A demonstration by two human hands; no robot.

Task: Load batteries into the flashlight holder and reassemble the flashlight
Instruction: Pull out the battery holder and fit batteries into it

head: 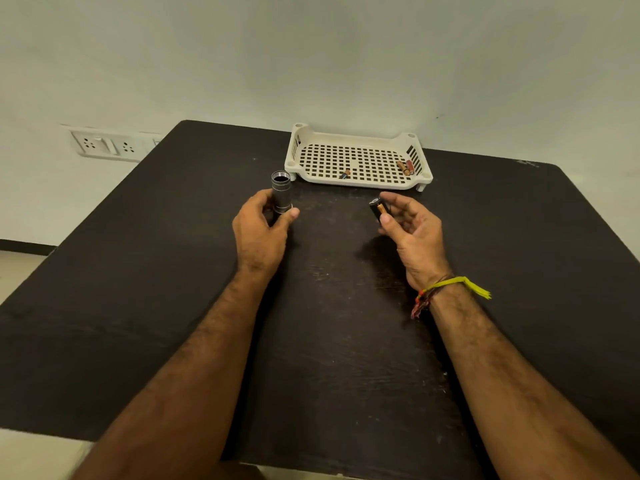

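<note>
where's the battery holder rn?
In the head view, the battery holder is right of centre, pinched in the right hand above the table, just in front of the white tray.

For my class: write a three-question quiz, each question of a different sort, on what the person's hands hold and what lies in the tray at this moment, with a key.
1. True or false: the left hand grips the flashlight body upright, open end up.
2. What does the right hand hold? A) a screwdriver B) the battery holder C) nothing
3. Fill in: loose batteries lie in the white ____ at the far edge of the table.

Key: 1 true; 2 B; 3 tray. One battery lies near the tray's front middle, a pair at its right end.
</note>
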